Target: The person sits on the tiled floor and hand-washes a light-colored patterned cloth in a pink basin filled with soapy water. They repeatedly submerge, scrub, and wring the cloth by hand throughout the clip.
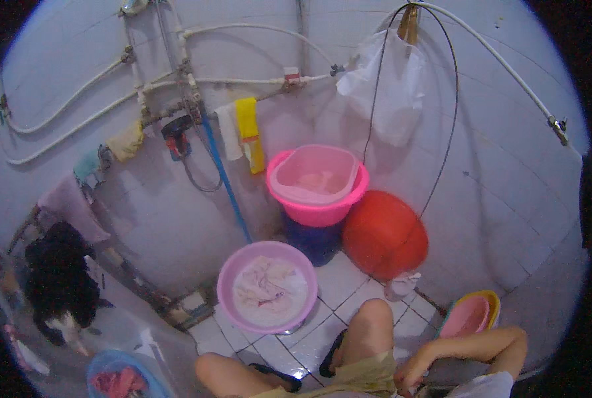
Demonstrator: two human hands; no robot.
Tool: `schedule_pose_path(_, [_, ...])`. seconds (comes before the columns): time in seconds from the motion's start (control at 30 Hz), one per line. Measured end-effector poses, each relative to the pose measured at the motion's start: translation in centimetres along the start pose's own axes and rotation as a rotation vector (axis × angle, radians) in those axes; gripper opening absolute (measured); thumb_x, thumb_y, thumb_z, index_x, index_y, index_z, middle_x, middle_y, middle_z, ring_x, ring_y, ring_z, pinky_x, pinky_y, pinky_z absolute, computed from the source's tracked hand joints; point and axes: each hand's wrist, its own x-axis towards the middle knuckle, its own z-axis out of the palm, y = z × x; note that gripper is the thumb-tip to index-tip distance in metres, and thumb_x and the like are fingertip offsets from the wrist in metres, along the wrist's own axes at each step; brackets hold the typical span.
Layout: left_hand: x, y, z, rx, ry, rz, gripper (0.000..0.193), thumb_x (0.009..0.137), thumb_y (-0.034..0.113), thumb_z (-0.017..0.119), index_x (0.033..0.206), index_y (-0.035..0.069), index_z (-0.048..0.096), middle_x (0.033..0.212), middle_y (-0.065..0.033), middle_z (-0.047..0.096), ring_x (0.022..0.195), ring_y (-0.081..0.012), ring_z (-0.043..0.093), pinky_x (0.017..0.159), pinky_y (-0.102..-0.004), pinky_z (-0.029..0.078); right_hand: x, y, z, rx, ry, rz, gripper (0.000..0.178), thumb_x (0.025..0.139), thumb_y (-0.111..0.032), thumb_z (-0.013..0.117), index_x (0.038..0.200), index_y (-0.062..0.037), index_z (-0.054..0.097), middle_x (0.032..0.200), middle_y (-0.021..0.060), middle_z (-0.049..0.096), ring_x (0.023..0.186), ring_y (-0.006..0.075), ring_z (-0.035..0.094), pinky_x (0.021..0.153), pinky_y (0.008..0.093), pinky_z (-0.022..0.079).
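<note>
My right arm bends at the lower right, and my right hand [410, 375] hangs beside my lap. Its fingers curl inward; what they hold, if anything, is hidden. My left hand is out of view. In front of my knees, a lilac basin [226, 292] stands on the tiles, with pale, wet-looking cloth [267, 286] lying in cloudy water. A pink basin [465, 317] and a yellow one [494, 306] rest together near my right elbow.
A pink tub [316, 213] tops a dark blue bucket [312, 240]. A red basin [383, 233] leans against the wall. At left are a blue basin [100, 363] with reddish cloth and an unclear black bundle [60, 275]. A blue pole [226, 179] stands by the wall.
</note>
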Motion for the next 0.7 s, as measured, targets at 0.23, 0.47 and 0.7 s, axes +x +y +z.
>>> schedule_pose_path(0.23, [-2.4,-2.5,2.1,-0.085,0.004,-0.163,0.036,0.090,0.032,0.047,0.108,0.004,0.060,0.094,-0.0099,0.060,0.090,-0.0212,0.055,0.079,-0.0338,0.044,-9.9,-6.9,3.8,0.646,-0.163,-0.273,0.043,0.086,-0.033,0.050,0.051,-0.0075,0.050,0.047,0.0008,0.043,0.043,0.0113,0.039,0.041,0.0254,0.031])
schedule_pose_path(0.47, [-3.8,-4.3,4.5,-0.127,-0.016,-0.281,0.037,0.089,0.034,0.049,0.104,0.003,0.062,0.086,-0.0087,0.061,0.082,-0.0205,0.057,0.074,-0.0330,0.045,-9.9,-4.9,1.5,0.498,-0.031,-0.465,0.030,0.089,-0.030,0.047,0.092,-0.0048,0.062,0.055,-0.0001,0.046,0.051,0.0094,0.042,0.047,0.0238,0.033])
schedule_pose_path(0.7, [-1.4,5.8,-1.0,0.047,0.252,-0.187,0.035,0.089,0.028,0.050,0.112,0.002,0.055,0.092,-0.0077,0.060,0.086,-0.0168,0.055,0.078,-0.0304,0.043,-4.2,-0.8,-3.8,0.067,0.514,-0.435,0.033,0.091,-0.027,0.046,0.108,-0.0057,0.062,0.067,0.0012,0.053,0.064,0.0091,0.050,0.057,0.0251,0.041])
